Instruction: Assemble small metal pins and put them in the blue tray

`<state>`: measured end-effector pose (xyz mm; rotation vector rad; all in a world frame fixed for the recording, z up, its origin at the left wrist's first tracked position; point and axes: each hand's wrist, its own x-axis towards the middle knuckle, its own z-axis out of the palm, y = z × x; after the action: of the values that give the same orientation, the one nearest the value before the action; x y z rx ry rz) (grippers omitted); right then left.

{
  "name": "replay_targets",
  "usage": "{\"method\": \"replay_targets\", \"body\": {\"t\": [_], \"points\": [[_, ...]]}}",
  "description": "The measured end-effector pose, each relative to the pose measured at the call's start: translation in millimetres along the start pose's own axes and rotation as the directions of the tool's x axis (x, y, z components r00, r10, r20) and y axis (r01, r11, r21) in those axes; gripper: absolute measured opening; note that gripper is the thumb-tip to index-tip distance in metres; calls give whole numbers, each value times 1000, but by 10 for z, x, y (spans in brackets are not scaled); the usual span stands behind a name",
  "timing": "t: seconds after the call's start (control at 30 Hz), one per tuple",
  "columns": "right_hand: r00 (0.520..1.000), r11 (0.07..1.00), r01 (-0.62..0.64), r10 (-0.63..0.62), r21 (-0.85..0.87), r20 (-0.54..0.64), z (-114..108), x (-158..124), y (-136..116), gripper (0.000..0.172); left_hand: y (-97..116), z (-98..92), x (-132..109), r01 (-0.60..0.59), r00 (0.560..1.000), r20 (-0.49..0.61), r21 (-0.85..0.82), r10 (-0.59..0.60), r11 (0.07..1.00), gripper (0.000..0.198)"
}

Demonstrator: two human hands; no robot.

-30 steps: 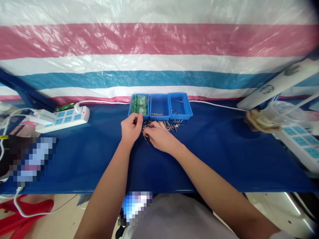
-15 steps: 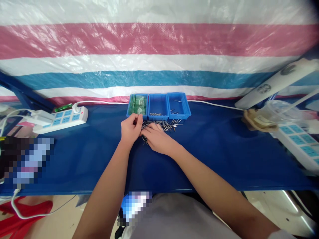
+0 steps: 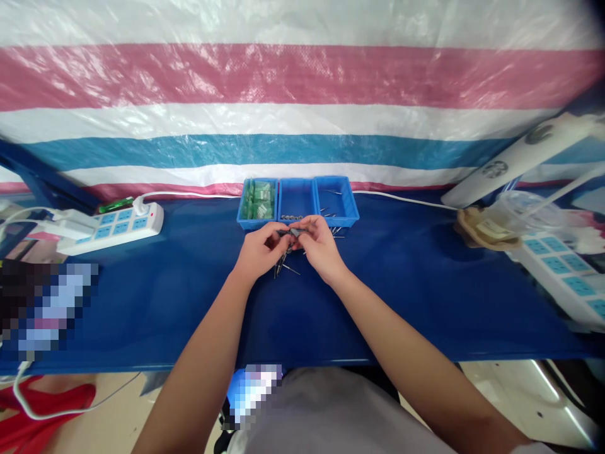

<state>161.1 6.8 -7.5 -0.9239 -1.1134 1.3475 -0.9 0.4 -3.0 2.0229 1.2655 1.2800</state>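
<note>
Grey part [image 3: 295,232], small & dark, is up b/w both hands, just over the table [image 3: 401,290] & in front of the blue bins; exact shape is hard to tell, fingers cover most of it. L hand [image 3: 258,253]: thumb & index pinched on its L side. R hand [image 3: 324,250]: fingertips clamped on its R side, so the two hands almost meet. Under & near them, loose metal pins [image 3: 280,267] lie in a messy pile, partly hidden; a few more poke out past the R hand.

Three bins stand side by side, touching: L bin [image 3: 254,224] w/ green packets [image 3: 263,198], mid bin [image 3: 296,194] w/ a row of small round metal pcs [image 3: 289,217] at its front, R bin [image 3: 346,222] w/ a few thin rods [image 3: 332,192]. Striped sheet [image 3: 302,75] hangs behind. Power strip [image 3: 120,226] sits well apart, far L on the table.
</note>
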Motion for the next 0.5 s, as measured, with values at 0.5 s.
{"method": "replay_targets", "body": {"t": [0.5], "points": [[998,997,-20,16,-71,-59,4,-27,-20,31,-33,-14,5,3,999,43,88,-7,996,22]]}}
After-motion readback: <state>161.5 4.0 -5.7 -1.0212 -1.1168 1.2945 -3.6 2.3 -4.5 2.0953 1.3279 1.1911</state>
